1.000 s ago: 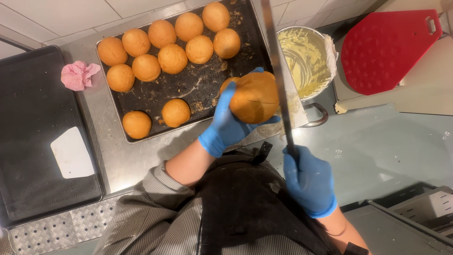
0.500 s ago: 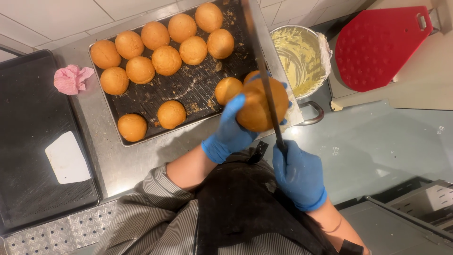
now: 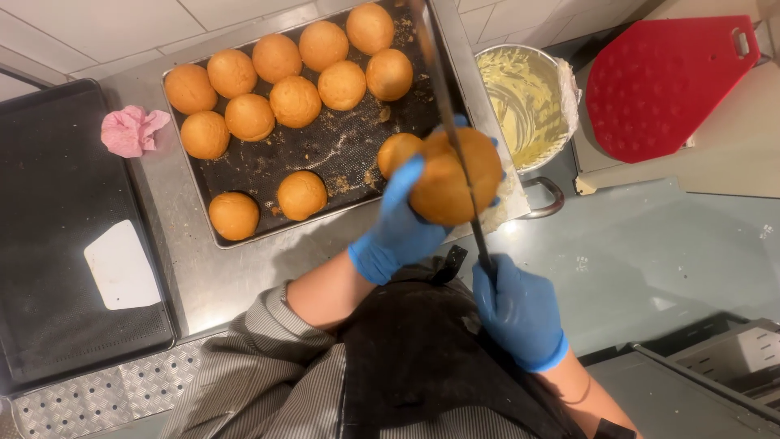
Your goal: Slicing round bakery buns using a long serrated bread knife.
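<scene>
Twelve buns (image 3: 276,58), one knife (image 3: 455,146)

Open steel counter (image 3: 634,252) to the right of the knife (image 3: 455,146). Ahead, blocked by bun-crowded baking tray (image 3: 341,154) and metal bowl (image 3: 528,89); red cutting board (image 3: 662,81) beyond.

Bright, even overhead light, soft shadows beneath the arms, glare on the steel counter (image 3: 244,268) (knife blade (image 3: 443,106) motion-blurred)
</scene>
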